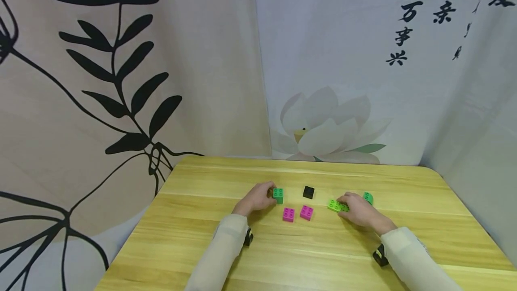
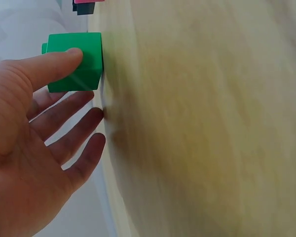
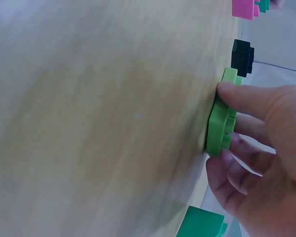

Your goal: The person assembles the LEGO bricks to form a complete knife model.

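Observation:
My left hand [image 1: 256, 197] pinches a green toy building brick [image 1: 278, 195] with studs on top. In the left wrist view, the thumb lies across one side of this green brick [image 2: 91, 44]; the lower fingers are spread behind and below it. Over on the right, my right hand [image 1: 361, 212] holds a long, low lime-green brick [image 1: 333, 205], its studs partly covered by the fingers. The right wrist view has the thumb on the near side of the lime-green brick [image 3: 217, 126] and fingertips around its far side and end, close to the tabletop.
Between the hands are a black brick [image 1: 308, 192] and two pink bricks, one left [image 1: 288, 214] and one right [image 1: 306, 212]. Another green brick [image 1: 368, 198] stands just beyond the right hand. The wooden table [image 1: 299, 255] ends at a curtain [image 1: 226, 80] behind.

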`<state>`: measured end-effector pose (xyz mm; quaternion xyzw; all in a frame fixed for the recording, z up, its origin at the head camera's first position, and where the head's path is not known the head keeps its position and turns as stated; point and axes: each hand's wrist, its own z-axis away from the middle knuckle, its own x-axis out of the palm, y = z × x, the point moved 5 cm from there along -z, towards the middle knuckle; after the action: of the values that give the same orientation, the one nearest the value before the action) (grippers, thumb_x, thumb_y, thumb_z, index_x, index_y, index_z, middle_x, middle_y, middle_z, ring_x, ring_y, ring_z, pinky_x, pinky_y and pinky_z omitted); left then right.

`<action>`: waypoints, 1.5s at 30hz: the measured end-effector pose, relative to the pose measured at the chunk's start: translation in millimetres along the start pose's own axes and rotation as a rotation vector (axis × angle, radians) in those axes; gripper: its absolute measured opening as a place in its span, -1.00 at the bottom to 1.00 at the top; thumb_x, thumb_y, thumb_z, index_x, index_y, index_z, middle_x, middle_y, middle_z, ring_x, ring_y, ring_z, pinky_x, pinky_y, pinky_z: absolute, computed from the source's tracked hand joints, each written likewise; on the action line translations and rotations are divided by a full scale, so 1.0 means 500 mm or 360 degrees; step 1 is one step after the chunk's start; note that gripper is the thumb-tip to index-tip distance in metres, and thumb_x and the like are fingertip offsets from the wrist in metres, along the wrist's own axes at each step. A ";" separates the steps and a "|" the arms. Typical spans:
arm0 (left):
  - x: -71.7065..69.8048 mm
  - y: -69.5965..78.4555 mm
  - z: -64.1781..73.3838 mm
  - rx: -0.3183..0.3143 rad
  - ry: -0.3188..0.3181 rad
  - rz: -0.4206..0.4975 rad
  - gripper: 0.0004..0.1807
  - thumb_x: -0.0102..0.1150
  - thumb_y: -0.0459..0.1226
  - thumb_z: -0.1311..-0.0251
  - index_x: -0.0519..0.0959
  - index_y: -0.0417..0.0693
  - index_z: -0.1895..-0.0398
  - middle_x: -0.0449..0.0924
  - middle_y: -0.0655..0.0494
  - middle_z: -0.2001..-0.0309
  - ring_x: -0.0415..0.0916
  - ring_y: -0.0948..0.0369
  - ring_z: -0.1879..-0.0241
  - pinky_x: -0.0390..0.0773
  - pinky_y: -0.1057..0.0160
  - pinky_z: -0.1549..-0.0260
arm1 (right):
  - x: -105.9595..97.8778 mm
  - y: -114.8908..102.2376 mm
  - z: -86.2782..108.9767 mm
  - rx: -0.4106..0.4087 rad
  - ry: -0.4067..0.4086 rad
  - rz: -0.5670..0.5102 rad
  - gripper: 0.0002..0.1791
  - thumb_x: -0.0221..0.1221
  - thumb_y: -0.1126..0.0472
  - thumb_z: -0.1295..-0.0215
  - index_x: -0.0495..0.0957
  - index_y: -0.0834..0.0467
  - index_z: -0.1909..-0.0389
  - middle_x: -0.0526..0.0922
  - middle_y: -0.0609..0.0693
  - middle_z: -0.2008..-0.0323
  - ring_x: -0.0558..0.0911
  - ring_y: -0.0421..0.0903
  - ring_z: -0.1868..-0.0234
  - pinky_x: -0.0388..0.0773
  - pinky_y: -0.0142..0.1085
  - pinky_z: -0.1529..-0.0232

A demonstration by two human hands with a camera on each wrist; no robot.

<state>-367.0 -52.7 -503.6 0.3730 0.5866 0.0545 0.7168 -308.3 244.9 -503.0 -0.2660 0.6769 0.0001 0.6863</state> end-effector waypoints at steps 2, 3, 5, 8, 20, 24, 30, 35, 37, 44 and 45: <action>-0.001 -0.001 0.004 0.0005 0.0006 0.0020 -0.70 0.32 -0.29 -0.10 0.49 -0.01 0.10 0.52 0.15 0.23 0.47 0.19 0.18 0.48 0.17 0.10 | 0.000 0.001 0.001 -0.0014 0.0011 -0.0003 -0.58 0.32 0.23 -0.13 0.54 0.35 0.01 0.55 0.05 0.20 0.56 0.03 0.16 0.51 -0.05 0.12; -0.002 -0.001 0.007 0.0009 0.0007 0.0033 -0.70 0.31 -0.30 -0.10 0.49 -0.01 0.11 0.53 0.15 0.22 0.47 0.19 0.17 0.48 0.17 0.09 | -0.001 0.001 0.002 -0.0018 0.0015 -0.0004 -0.58 0.32 0.23 -0.13 0.54 0.35 0.01 0.55 0.05 0.20 0.56 0.02 0.17 0.52 -0.06 0.13; -0.005 0.001 0.013 0.0011 0.0007 0.0069 -0.71 0.31 -0.31 -0.10 0.48 -0.01 0.12 0.55 0.15 0.20 0.49 0.18 0.14 0.47 0.17 0.05 | -0.003 -0.001 0.003 -0.0025 0.0022 -0.0013 -0.58 0.31 0.24 -0.13 0.54 0.36 0.02 0.54 0.05 0.21 0.56 0.00 0.19 0.52 -0.06 0.14; -0.007 0.001 0.023 0.0022 0.0009 0.0104 -0.71 0.30 -0.32 -0.11 0.48 -0.03 0.12 0.57 0.13 0.18 0.50 0.17 0.11 0.47 0.17 0.02 | -0.005 -0.004 0.004 -0.0037 0.0024 -0.0017 -0.59 0.31 0.25 -0.13 0.54 0.37 0.02 0.54 0.06 0.21 0.56 0.01 0.18 0.52 -0.05 0.14; -0.011 0.007 0.067 0.0200 0.0002 0.0131 -0.62 0.23 -0.36 -0.17 0.47 -0.10 -0.07 0.56 0.14 0.20 0.52 0.19 0.14 0.51 0.24 0.08 | -0.016 -0.025 0.014 -0.0122 0.0054 0.0032 -0.60 0.32 0.25 -0.13 0.55 0.36 0.04 0.55 0.06 0.20 0.55 0.03 0.15 0.51 -0.05 0.09; -0.010 0.010 0.081 0.0191 -0.0026 0.0162 -0.64 0.22 -0.30 -0.21 0.46 -0.06 -0.08 0.56 0.21 0.22 0.51 0.25 0.16 0.51 0.28 0.10 | -0.025 -0.040 0.021 -0.0140 0.0061 0.0039 -0.60 0.32 0.25 -0.13 0.55 0.36 0.03 0.55 0.05 0.20 0.55 0.03 0.15 0.51 -0.06 0.10; -0.010 0.023 0.096 0.0210 -0.0040 0.0155 -0.62 0.23 -0.24 -0.21 0.45 -0.02 -0.09 0.54 0.27 0.22 0.50 0.28 0.15 0.50 0.31 0.10 | -0.034 -0.051 0.029 -0.0154 0.0067 0.0072 -0.60 0.32 0.24 -0.13 0.55 0.33 0.02 0.54 0.03 0.19 0.55 0.02 0.14 0.52 -0.06 0.11; -0.004 0.045 0.108 0.0276 -0.0066 0.0135 -0.63 0.25 -0.25 -0.18 0.45 -0.04 -0.04 0.54 0.30 0.23 0.50 0.26 0.13 0.50 0.29 0.08 | -0.036 -0.055 0.033 -0.0175 0.0082 0.0073 -0.60 0.32 0.25 -0.12 0.56 0.33 0.03 0.55 0.04 0.18 0.56 0.04 0.12 0.52 -0.05 0.08; 0.000 0.056 0.111 0.0291 -0.0079 0.0114 -0.64 0.26 -0.24 -0.17 0.45 -0.02 -0.02 0.53 0.33 0.24 0.50 0.28 0.13 0.49 0.30 0.08 | -0.035 -0.056 0.033 -0.0179 0.0086 0.0073 -0.60 0.32 0.26 -0.12 0.56 0.33 0.03 0.55 0.04 0.18 0.56 0.04 0.12 0.52 -0.05 0.08; 0.015 0.092 0.115 0.0287 -0.0117 0.0073 -0.70 0.29 -0.23 -0.14 0.46 0.06 0.07 0.51 0.37 0.27 0.47 0.36 0.18 0.48 0.36 0.13 | -0.034 -0.064 0.035 -0.0171 0.0095 0.0083 -0.58 0.34 0.25 -0.10 0.56 0.32 0.01 0.54 0.02 0.17 0.56 -0.01 0.13 0.53 -0.10 0.07; 0.017 0.096 0.115 0.0291 -0.0121 0.0068 -0.70 0.29 -0.24 -0.14 0.45 0.07 0.09 0.51 0.37 0.27 0.47 0.37 0.18 0.48 0.37 0.14 | -0.034 -0.066 0.036 -0.0168 0.0094 0.0083 -0.58 0.34 0.24 -0.10 0.56 0.31 0.01 0.54 0.01 0.17 0.56 -0.02 0.13 0.54 -0.11 0.07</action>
<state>-296.2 -40.9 -479.7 0.4509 0.5534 0.0018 0.7003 -280.9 229.3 -476.2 -0.2839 0.7026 0.0457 0.6509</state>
